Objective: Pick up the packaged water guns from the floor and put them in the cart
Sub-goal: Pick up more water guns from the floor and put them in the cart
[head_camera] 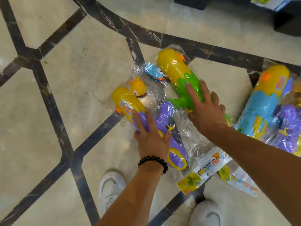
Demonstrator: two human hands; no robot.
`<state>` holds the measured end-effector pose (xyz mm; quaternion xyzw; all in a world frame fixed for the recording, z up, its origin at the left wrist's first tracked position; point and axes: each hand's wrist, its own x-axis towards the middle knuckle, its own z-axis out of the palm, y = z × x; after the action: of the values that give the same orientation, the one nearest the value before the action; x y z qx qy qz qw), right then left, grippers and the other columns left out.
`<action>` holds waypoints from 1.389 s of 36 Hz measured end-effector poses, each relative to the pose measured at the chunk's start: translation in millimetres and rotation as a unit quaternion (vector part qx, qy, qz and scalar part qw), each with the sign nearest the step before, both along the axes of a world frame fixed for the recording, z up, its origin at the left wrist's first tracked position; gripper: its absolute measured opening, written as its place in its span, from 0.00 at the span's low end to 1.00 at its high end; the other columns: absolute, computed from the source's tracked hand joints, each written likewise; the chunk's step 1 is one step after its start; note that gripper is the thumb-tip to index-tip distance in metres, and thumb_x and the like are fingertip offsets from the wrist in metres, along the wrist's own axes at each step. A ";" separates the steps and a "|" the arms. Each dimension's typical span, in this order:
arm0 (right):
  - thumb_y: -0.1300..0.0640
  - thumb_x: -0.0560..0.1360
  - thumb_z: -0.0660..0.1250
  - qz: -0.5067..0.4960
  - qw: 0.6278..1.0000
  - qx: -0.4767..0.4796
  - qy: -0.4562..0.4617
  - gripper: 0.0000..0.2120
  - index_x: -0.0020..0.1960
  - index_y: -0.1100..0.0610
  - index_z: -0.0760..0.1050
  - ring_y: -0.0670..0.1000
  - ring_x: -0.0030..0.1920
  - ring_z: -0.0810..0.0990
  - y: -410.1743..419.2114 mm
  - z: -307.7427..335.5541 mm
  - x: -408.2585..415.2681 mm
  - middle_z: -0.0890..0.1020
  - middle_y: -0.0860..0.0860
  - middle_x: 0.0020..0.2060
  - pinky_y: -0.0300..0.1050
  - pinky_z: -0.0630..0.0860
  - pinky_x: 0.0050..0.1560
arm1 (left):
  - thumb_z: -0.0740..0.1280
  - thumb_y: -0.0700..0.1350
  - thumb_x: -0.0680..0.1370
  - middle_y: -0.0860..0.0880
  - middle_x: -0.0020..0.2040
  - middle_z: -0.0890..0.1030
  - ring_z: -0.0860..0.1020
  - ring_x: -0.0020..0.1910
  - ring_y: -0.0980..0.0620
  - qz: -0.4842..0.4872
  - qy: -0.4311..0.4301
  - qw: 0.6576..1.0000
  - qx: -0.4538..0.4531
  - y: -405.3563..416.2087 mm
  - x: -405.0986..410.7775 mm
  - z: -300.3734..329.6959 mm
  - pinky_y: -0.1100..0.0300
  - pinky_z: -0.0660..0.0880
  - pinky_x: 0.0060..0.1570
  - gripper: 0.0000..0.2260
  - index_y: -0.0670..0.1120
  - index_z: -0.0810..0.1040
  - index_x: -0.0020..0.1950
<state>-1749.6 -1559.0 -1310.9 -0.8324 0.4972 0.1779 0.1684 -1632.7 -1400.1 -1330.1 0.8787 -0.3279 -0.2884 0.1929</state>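
Packaged water guns [166, 101] side by side on floor [65, 95], hands flat on them, left [150, 136], right [206, 110].

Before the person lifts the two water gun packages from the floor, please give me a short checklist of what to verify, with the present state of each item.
1. Left hand on the purple water gun: ok, the fingers lie flat on its bag.
2. Right hand on the green water gun: ok, the fingers lie spread over it.
3. Firm grip on either package: not ok, no fingers are curled round them yet.
4. Packages free to lift: cannot tell, the two clear bags overlap.
5. Cart within reach: cannot tell, it is not in view.
6. Other packages left: not ok, a blue water gun lies on the floor at the right.
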 end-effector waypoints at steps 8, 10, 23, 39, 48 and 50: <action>0.49 0.78 0.71 -0.043 0.997 0.040 -0.050 0.48 0.79 0.31 0.36 0.70 0.62 0.72 -11.5 11.9 -0.1 0.47 0.50 0.80 0.71 0.75 0.56 | 0.75 0.50 0.69 0.46 0.83 0.47 0.66 0.74 0.40 0.025 0.008 0.999 -0.030 -9.7 48.8 5.8 0.42 0.71 0.67 0.43 0.56 0.58 0.81; 0.50 0.78 0.71 -0.061 0.995 0.053 -0.054 0.49 0.79 0.32 0.35 0.70 0.63 0.72 -5.2 19.9 4.2 0.47 0.49 0.80 0.71 0.75 0.57 | 0.76 0.48 0.68 0.47 0.82 0.49 0.66 0.75 0.40 0.028 0.014 0.999 -0.015 -8.1 64.7 12.9 0.40 0.72 0.65 0.46 0.58 0.55 0.81; 0.47 0.75 0.71 -0.151 0.977 0.098 -0.110 0.48 0.79 0.33 0.38 0.67 0.59 0.73 37.7 99.4 -8.0 0.51 0.45 0.79 0.67 0.75 0.57 | 0.79 0.47 0.69 0.52 0.75 0.69 0.72 0.70 0.60 0.135 0.229 0.962 -0.059 21.3 101.8 92.9 0.61 0.74 0.64 0.41 0.51 0.65 0.79; 0.53 0.74 0.75 -0.225 0.932 -0.011 -0.282 0.50 0.80 0.33 0.44 0.50 0.80 0.57 23.8 377.0 -46.2 0.51 0.42 0.81 0.54 0.67 0.73 | 0.75 0.43 0.77 0.68 0.79 0.57 0.66 0.75 0.57 0.009 0.173 0.970 -0.168 -26.5 64.9 398.7 0.58 0.69 0.71 0.34 0.70 0.65 0.74; 0.53 0.74 0.73 -0.258 0.908 -0.121 -0.308 0.48 0.81 0.36 0.45 0.54 0.75 0.63 -7.4 593.9 -98.6 0.53 0.45 0.80 0.50 0.69 0.68 | 0.73 0.41 0.77 0.65 0.80 0.56 0.57 0.76 0.70 -0.084 0.123 0.960 -0.239 -92.9 15.3 614.1 0.82 0.58 0.63 0.31 0.60 0.67 0.77; 0.52 0.74 0.73 -0.269 0.901 -0.140 -0.311 0.48 0.81 0.34 0.44 0.57 0.74 0.65 -10.1 640.7 -115.7 0.53 0.45 0.80 0.54 0.71 0.67 | 0.73 0.42 0.77 0.65 0.80 0.56 0.56 0.76 0.68 -0.110 0.121 0.952 -0.259 -105.0 1.0 659.7 0.76 0.60 0.68 0.31 0.60 0.67 0.77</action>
<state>-1865.3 -1569.1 -670.2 -0.6952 0.6441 -0.2136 0.2372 -1631.6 -1505.1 -670.4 0.7156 -0.4602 -0.3168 0.4193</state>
